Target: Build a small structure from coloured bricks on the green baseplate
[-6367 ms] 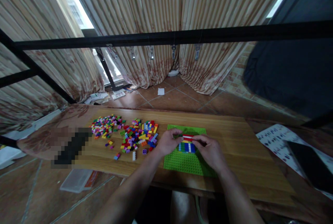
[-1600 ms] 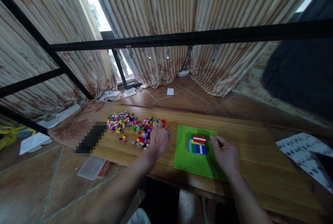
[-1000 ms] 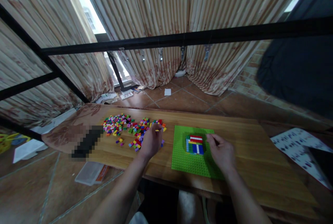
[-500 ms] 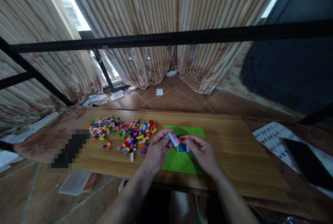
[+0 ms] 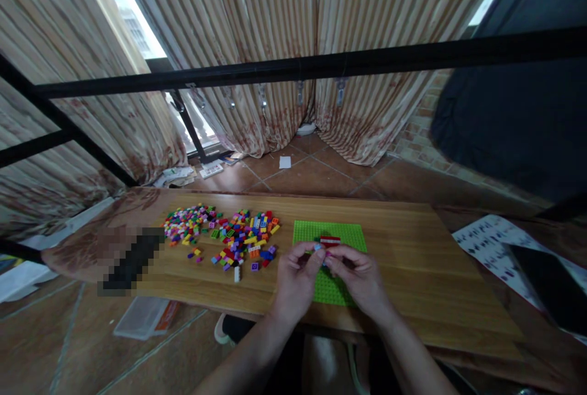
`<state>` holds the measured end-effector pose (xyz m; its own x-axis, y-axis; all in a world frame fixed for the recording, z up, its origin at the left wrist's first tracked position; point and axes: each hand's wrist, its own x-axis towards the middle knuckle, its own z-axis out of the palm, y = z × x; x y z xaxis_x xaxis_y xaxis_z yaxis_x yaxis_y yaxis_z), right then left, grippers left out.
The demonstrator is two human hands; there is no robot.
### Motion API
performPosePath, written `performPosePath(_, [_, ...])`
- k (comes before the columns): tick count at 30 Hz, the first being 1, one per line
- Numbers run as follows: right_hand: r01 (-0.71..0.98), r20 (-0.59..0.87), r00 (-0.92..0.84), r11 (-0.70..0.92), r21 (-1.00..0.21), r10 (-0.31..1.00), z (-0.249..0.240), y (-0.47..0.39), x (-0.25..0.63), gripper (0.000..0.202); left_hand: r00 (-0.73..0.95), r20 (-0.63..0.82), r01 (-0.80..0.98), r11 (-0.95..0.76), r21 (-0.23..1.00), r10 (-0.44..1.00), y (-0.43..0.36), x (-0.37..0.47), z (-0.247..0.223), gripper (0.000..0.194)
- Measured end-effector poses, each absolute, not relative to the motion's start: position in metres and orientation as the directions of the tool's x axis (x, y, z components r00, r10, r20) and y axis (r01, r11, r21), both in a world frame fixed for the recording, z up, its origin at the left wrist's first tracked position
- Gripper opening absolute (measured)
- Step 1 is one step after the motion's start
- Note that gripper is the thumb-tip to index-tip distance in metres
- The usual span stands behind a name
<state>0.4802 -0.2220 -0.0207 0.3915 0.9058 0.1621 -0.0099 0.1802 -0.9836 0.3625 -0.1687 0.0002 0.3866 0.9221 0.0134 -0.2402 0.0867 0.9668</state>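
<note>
A green baseplate [image 5: 351, 235] lies on the wooden table [image 5: 426, 273], with a small stacked build on it whose red and white top [image 5: 329, 239] shows above my fingers. My left hand [image 5: 297, 280] and my right hand [image 5: 356, 277] meet over the near half of the plate. Their fingertips pinch a small brick [image 5: 320, 250] between them; only bits of light blue and pink show. A pile of loose coloured bricks [image 5: 232, 236] is spread on the table to the left of the plate.
A blurred dark object [image 5: 131, 260] lies at the table's left end. A black metal bar [image 5: 321, 65] crosses in front of striped curtains. A clear plastic box [image 5: 140, 317] sits on the tiled floor, and printed paper [image 5: 493, 245] lies at the right.
My left hand left the brick pile with a small brick and came over to the baseplate. Both hands now hold it together, lower and closer to the build.
</note>
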Motion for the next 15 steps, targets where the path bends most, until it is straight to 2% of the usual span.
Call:
performPosePath(4, [-0.085,0.158,0.544,0.242,-0.967,0.824,-0.026,-0.223,0.483,0.012,0.317,-0.109,-0.274,0.201,0.941,0.942,-0.175,0.353,-0.004,0.027])
performPosePath(6, [-0.017,0.188,0.568,0.241,-0.970,0.801,-0.028,-0.225,0.482,0.012,0.306,-0.153,-0.259,0.236,0.936,0.940,-0.175,0.343,-0.008,0.030])
performPosePath(8, [0.140,0.240,0.487,0.196,-0.971,0.840,-0.029,-0.228,0.475,0.012,0.327,-0.176,-0.185,0.245,0.952,0.929,-0.174,0.328,-0.015,0.034])
performPosePath(11, [0.395,0.282,0.252,0.168,-0.903,0.926,-0.031,-0.231,0.455,0.014,0.362,-0.238,-0.011,0.260,0.966,0.901,-0.170,0.300,-0.028,0.038])
performPosePath(15, [0.611,0.280,0.002,0.220,-0.761,0.960,-0.040,-0.228,0.425,0.013,0.259,-0.288,0.136,0.261,0.956,0.922,-0.162,0.260,-0.045,0.040])
